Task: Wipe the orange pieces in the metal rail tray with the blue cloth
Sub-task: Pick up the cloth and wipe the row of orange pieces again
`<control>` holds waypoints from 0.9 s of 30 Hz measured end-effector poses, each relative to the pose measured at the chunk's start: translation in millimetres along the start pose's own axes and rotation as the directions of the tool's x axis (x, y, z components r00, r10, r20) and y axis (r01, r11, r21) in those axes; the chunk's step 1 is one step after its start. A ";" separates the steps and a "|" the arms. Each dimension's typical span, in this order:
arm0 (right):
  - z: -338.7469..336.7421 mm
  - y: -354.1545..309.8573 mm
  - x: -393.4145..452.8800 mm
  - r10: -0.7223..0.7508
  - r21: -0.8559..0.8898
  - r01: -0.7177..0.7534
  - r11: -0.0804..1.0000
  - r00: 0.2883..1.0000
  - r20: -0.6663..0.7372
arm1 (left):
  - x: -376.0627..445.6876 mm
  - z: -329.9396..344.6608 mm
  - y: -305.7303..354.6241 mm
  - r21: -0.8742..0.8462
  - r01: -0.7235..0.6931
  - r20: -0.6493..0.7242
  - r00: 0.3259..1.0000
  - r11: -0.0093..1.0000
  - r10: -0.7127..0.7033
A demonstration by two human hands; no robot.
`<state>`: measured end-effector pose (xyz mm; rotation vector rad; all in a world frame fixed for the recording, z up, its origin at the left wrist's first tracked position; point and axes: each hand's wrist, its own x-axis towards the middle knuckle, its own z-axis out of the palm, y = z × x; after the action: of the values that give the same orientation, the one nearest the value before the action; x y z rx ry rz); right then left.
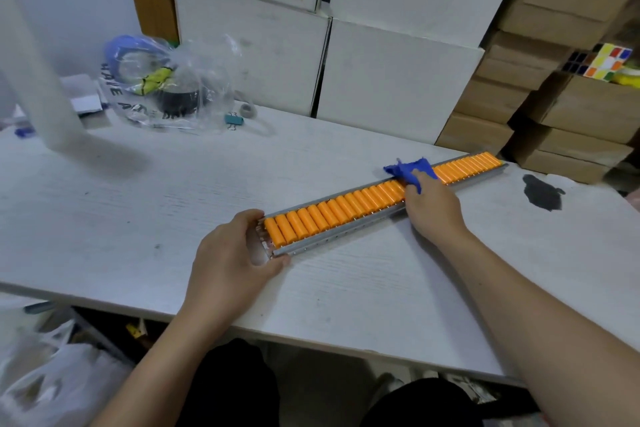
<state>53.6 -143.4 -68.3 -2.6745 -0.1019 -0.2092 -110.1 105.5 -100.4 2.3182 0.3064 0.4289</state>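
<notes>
A long metal rail tray [346, 234] lies slantwise on the white table, running from the middle toward the far right. Several orange pieces [332, 213] fill it side by side. My left hand [235, 253] grips the tray's near end, thumb on the front corner. My right hand [433, 208] presses a blue cloth [410, 168] onto the orange pieces a little past the tray's middle. The cloth hides the pieces beneath it.
A clear plastic bag [162, 83] with tape rolls sits at the back left, a binder clip [233, 121] beside it. White boxes [381, 80] and brown cartons [554, 107] stand behind the table. A dark stain [540, 191] marks the table's right end.
</notes>
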 end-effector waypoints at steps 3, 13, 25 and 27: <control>4.3 -23.2 -26.7 -0.050 0.038 0.048 0.998 0.998 0.042 | -1.1 -3.0 2.3 -0.015 0.002 0.006 1.000 1.000 -0.002; 34.9 -99.4 -110.5 -0.367 0.171 0.349 0.921 0.927 0.083 | -1.5 -1.0 0.7 -0.040 0.035 0.037 0.999 0.999 -0.033; 46.8 -114.5 -135.6 -0.549 0.389 0.440 0.809 0.803 0.232 | -1.9 -2.9 1.3 -0.089 0.099 0.068 0.993 0.991 -0.094; 33.9 -107.5 -138.8 -0.467 0.564 0.264 0.783 0.848 0.252 | -2.1 -2.9 0.8 -0.097 0.100 0.068 0.993 0.990 -0.094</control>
<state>-90.2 -37.3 -74.4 -2.0944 -0.7184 0.2030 -113.1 106.1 -98.4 2.2040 0.3571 0.3144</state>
